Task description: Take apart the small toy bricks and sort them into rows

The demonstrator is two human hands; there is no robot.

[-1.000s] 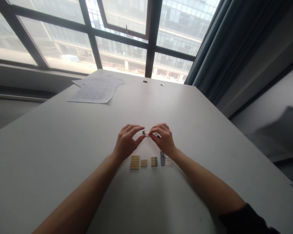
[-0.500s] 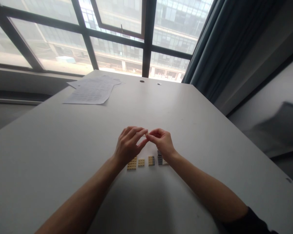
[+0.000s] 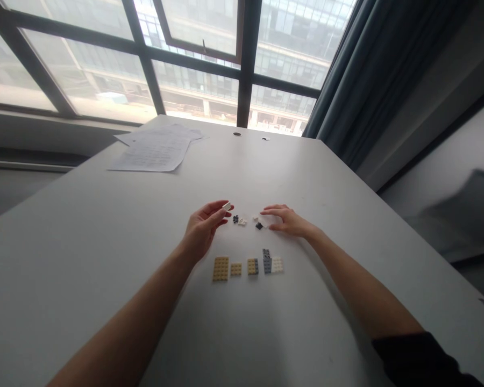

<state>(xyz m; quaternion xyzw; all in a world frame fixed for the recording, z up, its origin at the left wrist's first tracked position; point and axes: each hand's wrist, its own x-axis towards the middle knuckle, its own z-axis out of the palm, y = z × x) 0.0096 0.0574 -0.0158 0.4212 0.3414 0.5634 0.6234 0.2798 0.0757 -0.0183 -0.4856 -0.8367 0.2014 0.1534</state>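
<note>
In my head view, I take the flat white piece point(image 3: 242, 221) on the table point(image 3: 129, 226) as clock centre. My left hand point(image 3: 201, 231) sits at 9 o'clock, forearm slanting back between 7 and 8, fingers clamped on a white brick point(image 3: 226, 206). At 3 o'clock I have the right hand point(image 3: 288, 221), thumb and fingers apart; whether they touch the small white piece point(image 3: 255, 219) beside them, I cannot tell. A black piece point(image 3: 259, 226) lies near that thumb. From 7 to 5 o'clock runs a row, large tan plate point(image 3: 220, 269) to white plate point(image 3: 278, 265).
</note>
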